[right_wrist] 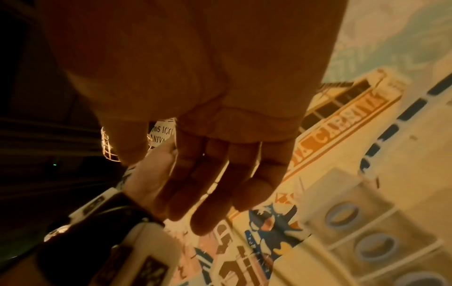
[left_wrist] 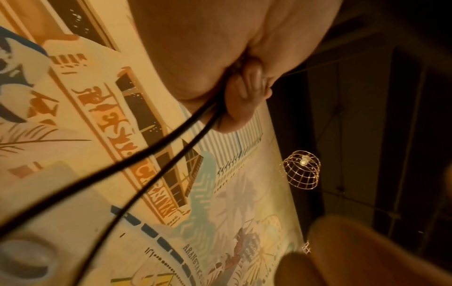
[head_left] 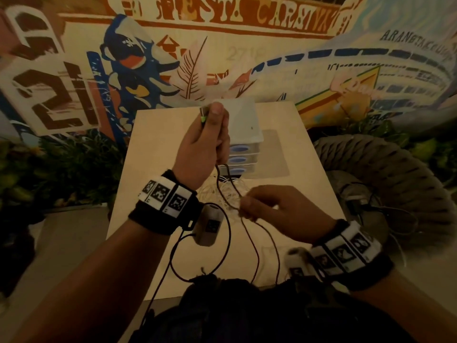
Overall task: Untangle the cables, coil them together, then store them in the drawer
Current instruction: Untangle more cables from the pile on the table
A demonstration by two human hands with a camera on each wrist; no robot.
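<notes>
My left hand (head_left: 207, 134) is raised over the table and grips a black cable (head_left: 223, 184). The cable's plug end with a green mark (head_left: 203, 116) sticks up from the fist. In the left wrist view the curled fingers (left_wrist: 244, 92) hold two black strands (left_wrist: 171, 151) that run down and left. My right hand (head_left: 272, 206) is lower, its fingertips at those strands where they hang. In the right wrist view its fingers (right_wrist: 210, 183) are nearly straight, thumb apart, with no cable visible. A tangle of white cable (head_left: 217, 191) lies on the table before a small white three-drawer unit (head_left: 243, 147), drawers closed.
The pale table (head_left: 304, 174) is narrow, with floor to its left. A woven round seat (head_left: 395, 174) holding dark cables stands at the right. Plants (head_left: 61, 169) and a painted wall lie behind. A thin black lead (head_left: 197, 243) loops from my left wrist camera.
</notes>
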